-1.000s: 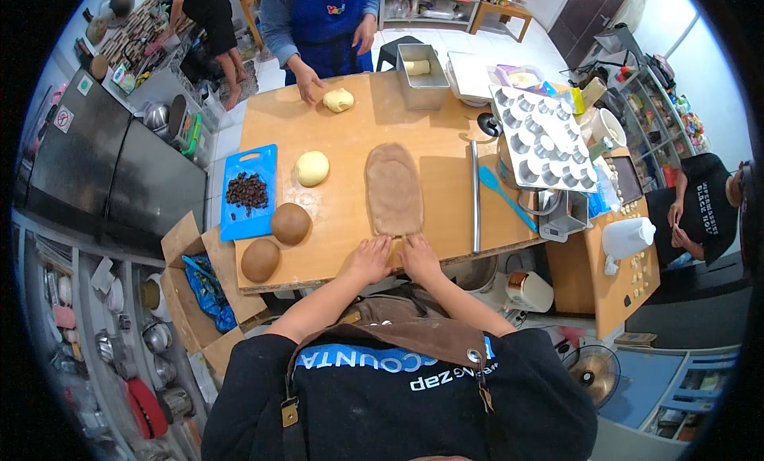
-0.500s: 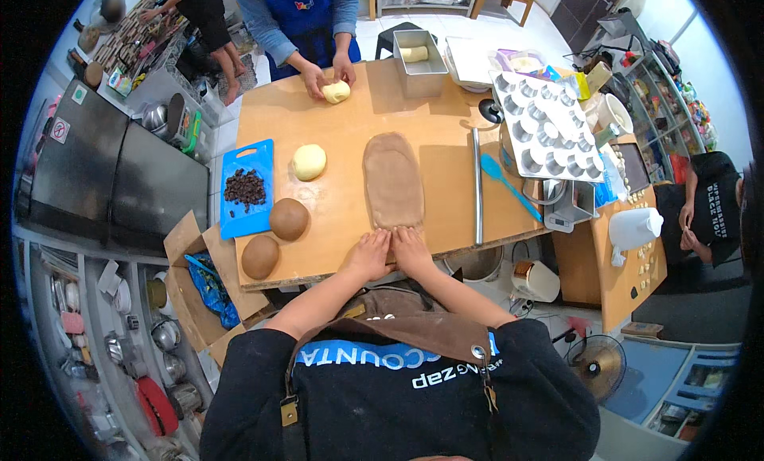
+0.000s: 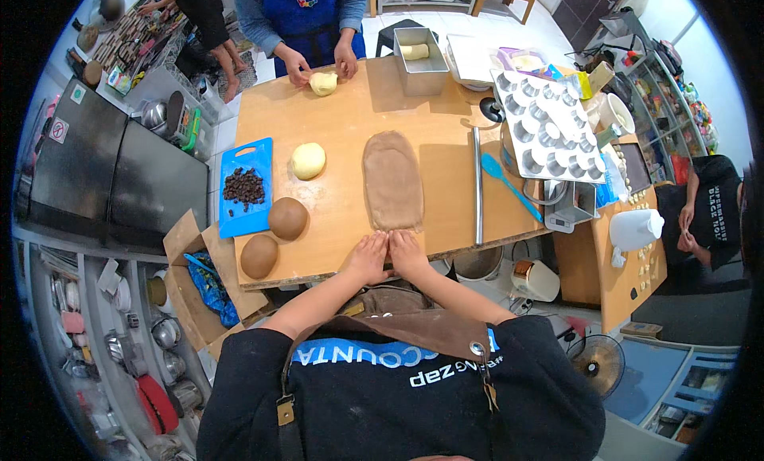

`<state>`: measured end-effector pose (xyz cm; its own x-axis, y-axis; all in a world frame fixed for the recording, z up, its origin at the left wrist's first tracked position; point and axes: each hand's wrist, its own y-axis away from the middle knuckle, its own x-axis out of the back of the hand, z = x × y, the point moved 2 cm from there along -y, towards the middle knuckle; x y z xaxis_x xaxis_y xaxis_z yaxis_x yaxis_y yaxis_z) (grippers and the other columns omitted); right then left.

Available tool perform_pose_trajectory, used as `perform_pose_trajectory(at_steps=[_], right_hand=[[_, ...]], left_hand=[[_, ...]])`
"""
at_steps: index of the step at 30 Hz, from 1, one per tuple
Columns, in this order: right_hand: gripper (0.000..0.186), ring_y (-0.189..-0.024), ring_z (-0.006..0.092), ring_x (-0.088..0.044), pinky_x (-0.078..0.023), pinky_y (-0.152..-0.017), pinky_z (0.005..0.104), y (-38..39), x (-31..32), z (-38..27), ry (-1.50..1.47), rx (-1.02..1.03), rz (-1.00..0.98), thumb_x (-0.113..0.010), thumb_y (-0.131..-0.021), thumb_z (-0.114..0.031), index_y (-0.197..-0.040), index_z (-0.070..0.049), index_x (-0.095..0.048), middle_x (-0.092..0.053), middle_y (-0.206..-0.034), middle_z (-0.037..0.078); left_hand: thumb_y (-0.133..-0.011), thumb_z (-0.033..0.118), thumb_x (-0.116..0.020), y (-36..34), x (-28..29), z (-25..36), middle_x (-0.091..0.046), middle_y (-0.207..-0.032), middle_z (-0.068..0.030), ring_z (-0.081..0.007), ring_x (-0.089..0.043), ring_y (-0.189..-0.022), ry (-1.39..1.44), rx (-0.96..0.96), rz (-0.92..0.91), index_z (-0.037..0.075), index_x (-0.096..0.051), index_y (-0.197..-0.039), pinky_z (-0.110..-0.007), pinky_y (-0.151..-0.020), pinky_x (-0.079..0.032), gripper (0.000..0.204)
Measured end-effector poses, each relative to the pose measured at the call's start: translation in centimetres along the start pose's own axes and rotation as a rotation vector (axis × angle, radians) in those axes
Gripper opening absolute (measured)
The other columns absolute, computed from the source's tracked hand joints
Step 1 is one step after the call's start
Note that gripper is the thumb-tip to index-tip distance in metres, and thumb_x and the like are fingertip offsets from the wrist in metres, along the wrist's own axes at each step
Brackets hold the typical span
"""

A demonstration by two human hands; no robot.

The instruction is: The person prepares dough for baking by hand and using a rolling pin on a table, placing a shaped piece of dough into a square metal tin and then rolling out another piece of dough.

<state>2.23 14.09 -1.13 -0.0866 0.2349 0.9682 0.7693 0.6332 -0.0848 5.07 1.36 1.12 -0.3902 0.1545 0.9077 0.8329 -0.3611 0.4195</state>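
Wooden-topped, the surface [image 3: 338, 214] carries a flattened brown dough sheet [image 3: 394, 182] near its middle, with a metal rod [image 3: 477, 190] to the right. Over the last second, the left hand [image 3: 366, 256] and right hand [image 3: 407, 254] have drawn together at the dough's near edge, so that edge seems to be getting the work. Both lie palm down, fingers extended; I see nothing gripped. Far left, a co-worker's two hands [image 3: 345, 59] now flank a yellow dough piece [image 3: 323, 83].

Wide fisheye view downward from head height
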Motion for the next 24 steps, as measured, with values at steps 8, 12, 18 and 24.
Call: perform_pose_trajectory(at_steps=[8, 12, 18, 24], right_hand=[[0.047, -0.107, 0.0278, -0.05, -0.04, -0.093, 0.0391, -0.4, 1.9, 0.0, -0.067, -0.092, -0.171, -0.057, -0.079, -0.022, -0.118, 0.003, -0.052, -0.054, -0.112, 0.013], [0.058, -0.107, 0.0267, -0.051, -0.038, -0.091, 0.0394, 0.0, 2.0, 0.0, 0.073, -0.087, -0.025, -0.06, -0.081, -0.034, -0.126, 0.0, -0.049, -0.054, -0.117, 0.012], [0.06, -0.108, 0.0229, -0.051, -0.037, -0.089, 0.0369, 1.1, 2.3, -0.7, 0.079, -0.104, -0.2, -0.059, -0.083, -0.04, -0.127, -0.001, -0.049, -0.054, -0.122, 0.01], [0.057, -0.105, 0.0212, -0.051, -0.037, -0.085, 0.0366, 0.2, 1.9, -1.0, 0.127, 0.014, 0.079, -0.059, -0.081, -0.04, -0.125, -0.003, -0.052, -0.054, -0.121, 0.007]], left_hand=[[-0.081, 0.062, -0.049, 0.4, 1.0, -0.4, -0.025, -0.149, -0.017, -0.0269, -0.02, -0.14, 0.137, -0.018, 0.004, 0.002, -0.019, -0.146, -0.046, -0.113, -0.014, 0.094], [-0.081, 0.064, -0.048, -0.1, -1.2, -1.0, -0.027, -0.149, -0.014, -0.0285, -0.021, -0.139, 0.131, 0.137, 0.102, 0.007, -0.019, -0.147, -0.053, -0.112, -0.01, 0.092], [-0.079, 0.069, -0.046, 0.4, -1.1, -0.9, -0.026, -0.151, -0.0091, -0.0289, -0.019, -0.14, 0.127, 0.088, 0.055, 0.006, -0.019, -0.147, -0.057, -0.111, -0.002, 0.096], [-0.078, 0.061, -0.055, 0.3, -1.4, -1.2, -0.027, -0.15, -0.0102, -0.0299, -0.02, -0.139, 0.128, 0.072, 0.061, 0.006, -0.02, -0.147, -0.06, -0.11, -0.004, 0.095]])
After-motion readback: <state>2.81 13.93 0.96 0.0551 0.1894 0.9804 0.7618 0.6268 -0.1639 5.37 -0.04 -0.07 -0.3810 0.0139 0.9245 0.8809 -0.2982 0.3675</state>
